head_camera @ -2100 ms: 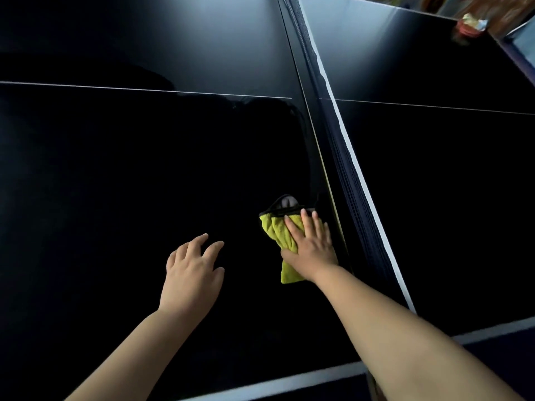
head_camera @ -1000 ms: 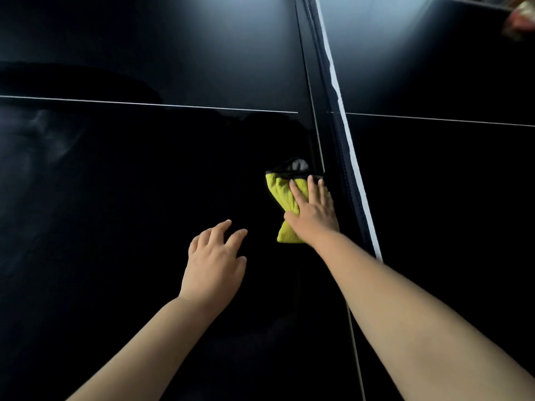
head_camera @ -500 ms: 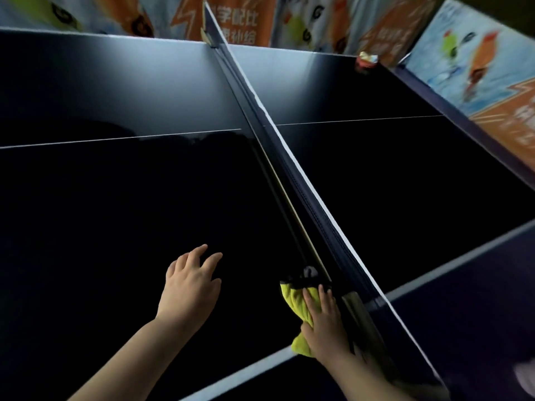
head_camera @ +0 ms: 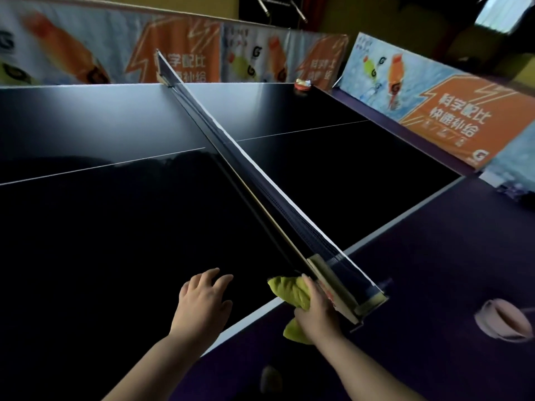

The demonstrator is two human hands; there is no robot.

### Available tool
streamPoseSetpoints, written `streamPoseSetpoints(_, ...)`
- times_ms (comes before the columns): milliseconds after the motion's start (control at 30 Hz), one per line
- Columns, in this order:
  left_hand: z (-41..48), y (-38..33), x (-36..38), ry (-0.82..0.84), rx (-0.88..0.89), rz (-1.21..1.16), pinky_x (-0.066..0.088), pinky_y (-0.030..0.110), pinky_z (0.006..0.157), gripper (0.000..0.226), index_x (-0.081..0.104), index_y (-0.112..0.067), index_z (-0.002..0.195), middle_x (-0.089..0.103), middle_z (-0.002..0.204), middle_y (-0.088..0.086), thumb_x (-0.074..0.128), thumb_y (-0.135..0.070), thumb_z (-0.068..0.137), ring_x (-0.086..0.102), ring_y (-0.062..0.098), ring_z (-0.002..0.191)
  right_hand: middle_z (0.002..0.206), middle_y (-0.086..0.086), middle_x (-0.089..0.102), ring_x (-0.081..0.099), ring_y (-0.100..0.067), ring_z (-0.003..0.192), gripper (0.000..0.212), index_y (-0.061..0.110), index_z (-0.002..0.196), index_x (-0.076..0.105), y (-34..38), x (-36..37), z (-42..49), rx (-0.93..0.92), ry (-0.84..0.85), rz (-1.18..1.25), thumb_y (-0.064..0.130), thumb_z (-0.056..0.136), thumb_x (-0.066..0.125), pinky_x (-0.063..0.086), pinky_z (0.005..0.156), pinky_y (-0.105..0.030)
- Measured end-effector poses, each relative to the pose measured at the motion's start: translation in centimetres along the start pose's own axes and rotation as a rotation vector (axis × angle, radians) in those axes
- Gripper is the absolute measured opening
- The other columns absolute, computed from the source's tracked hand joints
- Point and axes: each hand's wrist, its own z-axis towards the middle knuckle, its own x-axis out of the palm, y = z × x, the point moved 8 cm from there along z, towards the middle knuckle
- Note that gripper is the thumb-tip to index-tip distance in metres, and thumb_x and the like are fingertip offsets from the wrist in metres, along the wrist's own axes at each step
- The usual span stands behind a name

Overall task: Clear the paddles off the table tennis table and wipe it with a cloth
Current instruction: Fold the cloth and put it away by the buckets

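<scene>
Yellow-green cloth (head_camera: 292,293) is bunched in the right hand (head_camera: 317,316), whose grip is closed around it, fingers folded over the top of the wad and a tail of fabric hanging below the wrist. The grip sits at the near white edge of the dark surface (head_camera: 115,227), touching the base of the near net clamp (head_camera: 341,287), which lies just to its right. From there the net (head_camera: 231,151) runs away and up-left to the far clamp (head_camera: 163,75).

To the left of the cloth, near but apart, the left hand (head_camera: 202,302) lies palm down with its grip loose and fingers spread, holding nothing.

Far beyond the grip and to its right, at the far corner of the surface, sits a small red thing (head_camera: 302,84); it is too blurred to name.

Barrier boards (head_camera: 434,91) stand along the far and right sides. They show orange lightning bolts, drink bottles and a "G" logo; the Chinese lettering is blurred, and I cannot read it with confidence. Low and right of the grip, off the surface, a pale pinkish shape (head_camera: 503,319) lies on the purple floor (head_camera: 419,256).
</scene>
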Motion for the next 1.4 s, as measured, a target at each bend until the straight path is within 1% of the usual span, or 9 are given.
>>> streamPoseSetpoints(100,-0.5,-2.4,-0.6,0.002,0.039,0.015,0.014,0.031,0.112,0.056,0.029,-0.035,0.144,0.027,0.149,-0.010,0.049,-0.041,0.093,0.019,0.014,0.139,0.143,0.005,0.043,0.045,-0.002,0.107,0.071,0.032,0.152,0.025,2.3,-2.3,-0.7,-0.059,-0.069,0.079,0.011,0.093,0.059,0.040,0.066,-0.005)
streamPoseSetpoints(267,-0.4,-7.6,-1.9,-0.066,0.119,-0.043,0.018,0.030,0.110,0.056,0.030,-0.034,0.144,0.034,0.145,-0.013,0.050,-0.041,0.092,0.023,0.013,0.136,0.142,0.006,0.047,0.048,-0.009,0.123,0.067,0.031,0.147,0.036,5.0,-7.6,-2.6,-0.193,-0.228,0.221,0.019,0.090,0.068,0.041,0.092,-0.016)
streamPoseSetpoints(367,0.0,-12.5,-1.9,-0.109,0.171,-0.114,0.024,0.031,0.108,0.058,0.032,-0.031,0.144,0.037,0.144,-0.008,0.054,-0.038,0.091,0.029,0.015,0.133,0.134,0.007,0.053,0.052,-0.008,0.118,0.061,0.029,0.143,0.044,3.3,-11.5,-3.8,-0.226,-0.310,0.299,0.026,0.088,0.071,0.045,0.092,-0.019)
streamPoseSetpoints(533,0.7,-24.8,0.6,-0.142,0.361,-0.220,0.036,0.035,0.103,0.058,0.041,-0.027,0.139,0.044,0.139,-0.002,0.064,-0.032,0.086,0.041,0.019,0.125,0.125,0.009,0.059,0.055,-0.007,0.114,0.059,0.029,0.137,0.051,-4.8,-19.7,-5.6,-0.223,-0.427,0.340,0.030,0.083,0.075,0.046,0.091,-0.021)
streamPoseSetpoints(733,0.1,-41.3,7.1,-0.100,0.532,-0.358,0.035,0.032,0.104,0.066,0.044,-0.023,0.137,0.038,0.142,0.000,0.073,-0.017,0.078,0.034,0.017,0.127,0.131,0.012,0.053,0.049,-0.003,0.120,0.063,0.034,0.138,0.049,-18.4,-29.9,-8.4,-0.180,-0.536,0.219,0.027,0.081,0.077,0.040,0.098,-0.018)
streamPoseSetpoints(867,-0.6,-52.2,12.8,0.013,0.662,-0.361,0.036,0.033,0.101,0.060,0.046,-0.026,0.134,0.045,0.131,-0.012,0.052,-0.047,0.078,0.038,0.013,0.119,0.132,0.009,0.056,0.052,-0.007,0.121,0.066,0.031,0.141,0.048,-26.4,-35.5,-10.4,-0.154,-0.587,0.061,0.043,0.080,0.069,0.045,0.096,-0.021)
streamPoseSetpoints(967,-1.2,-59.0,17.0,0.117,0.732,-0.367,0.036,0.031,0.096,0.059,0.049,-0.032,0.131,0.052,0.126,-0.018,0.046,-0.051,0.076,0.043,0.013,0.117,0.129,0.008,0.060,0.056,-0.008,0.118,0.065,0.026,0.139,0.050,-31.5,-39.3,-12.0,-0.138,-0.624,0.006,0.048,0.079,0.062,0.047,0.093,-0.021)
streamPoseSetpoints(1167,0.4,-67.8,22.3,0.220,0.791,-0.325,0.040,0.037,0.094,0.047,0.059,-0.026,0.121,0.059,0.121,-0.011,0.074,-0.033,0.077,0.045,0.016,0.115,0.130,0.008,0.059,0.055,-0.007,0.118,0.064,0.032,0.138,0.045,-39.8,-44.3,-11.8,-0.092,-0.705,-0.014,0.046,0.079,0.061,0.051,0.093,-0.030)
streamPoseSetpoints(1400,7.2,-75.7,28.9,0.365,0.925,-0.269,0.034,0.017,0.082,0.035,0.061,-0.029,0.116,0.057,0.114,-0.018,0.068,-0.027,0.083,0.047,0.007,0.106,0.134,0.028,0.037,0.035,0.007,0.124,0.071,0.045,0.142,0.029,-46.5,-48.4,-6.4,0.014,-0.671,-0.009,0.057,0.075,0.049,0.038,0.106,-0.027)
